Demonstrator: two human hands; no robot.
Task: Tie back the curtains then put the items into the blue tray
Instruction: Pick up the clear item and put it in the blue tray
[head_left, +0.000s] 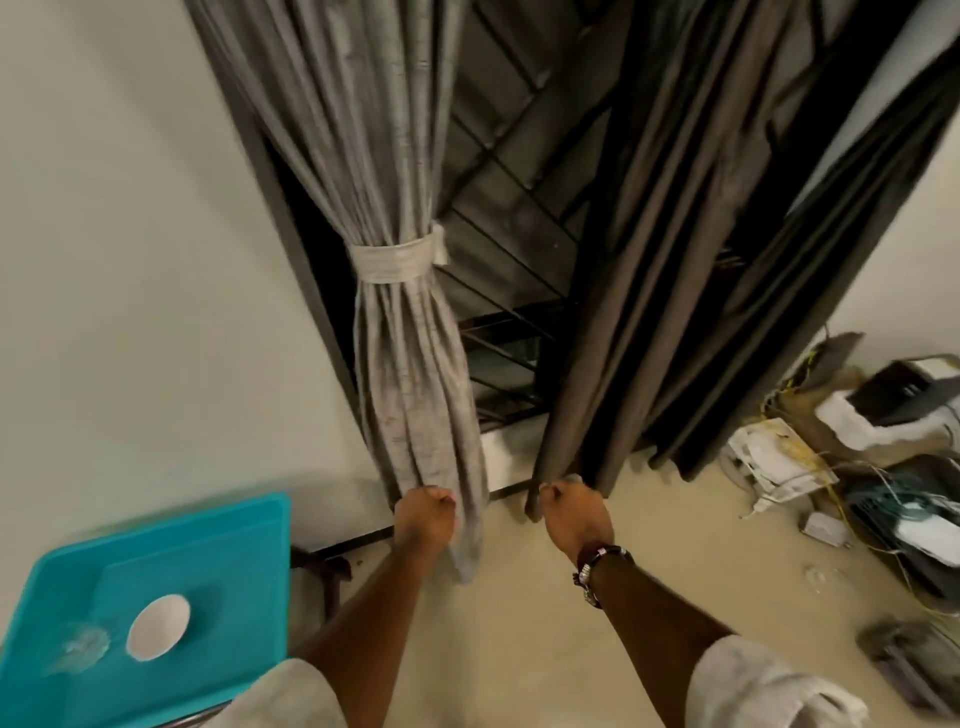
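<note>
A person's left hand grips the hem of the tied grey curtain while the right hand clutches the loose brown curtain, seemingly to gather it. The blue tray, lower left, holds a white bowl.

Left grey curtain hangs gathered, cinched by a pale tieback; the darker right curtain hangs loose (no band on it). Bottom left, the blue tray holds a white bowl and a clear glass.
</note>
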